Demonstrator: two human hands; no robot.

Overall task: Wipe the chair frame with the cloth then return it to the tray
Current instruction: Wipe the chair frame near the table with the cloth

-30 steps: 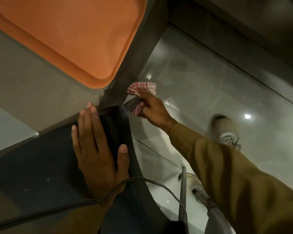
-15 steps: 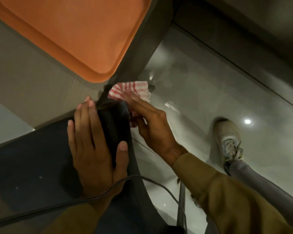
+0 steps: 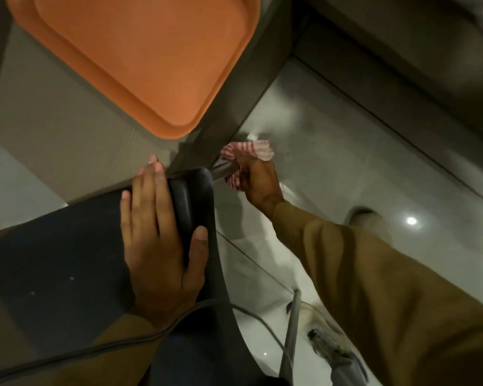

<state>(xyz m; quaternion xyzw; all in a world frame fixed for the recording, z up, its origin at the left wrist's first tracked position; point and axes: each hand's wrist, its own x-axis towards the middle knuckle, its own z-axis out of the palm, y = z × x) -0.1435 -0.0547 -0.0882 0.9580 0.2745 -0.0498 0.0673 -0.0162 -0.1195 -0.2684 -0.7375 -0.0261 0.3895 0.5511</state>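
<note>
**Head view: cloth clamped on the chair's frame tube, tray bare on the bench**

Head camera looks steeply down. An orange tray [image 3: 140,59] fills the upper left of the frame, lying on the grey bench [image 3: 56,129], its rounded corner reaching close to the bench edge. Below that edge, a glossy tiled floor [image 3: 346,151] takes up the right side, with a bright light spot reflected at centre right. A pale shoe [image 3: 371,222] shows just past the right sleeve [image 3: 388,288]. A grey cable [image 3: 123,339] crosses the lower left over the left wrist, and a grey chair leg [image 3: 292,330] stands at lower centre.

The dark chair seat [image 3: 67,260] spreads across the lower left. The left hand [image 3: 159,240] lies flat and open on its curved front corner, fingers together, thumb spread along the seat's right edge; it grips nothing.

Just right of that corner, a short grey frame tube [image 3: 222,169] juts out from under the seat. The right hand [image 3: 258,181] is curled closed around the red-and-white striped cloth [image 3: 248,151], pressing it against the tube. Part of the cloth bunches above the fingers, part hangs below them. The cloth sits at centre frame, beside the bench edge and well apart from the tray's middle.
</note>
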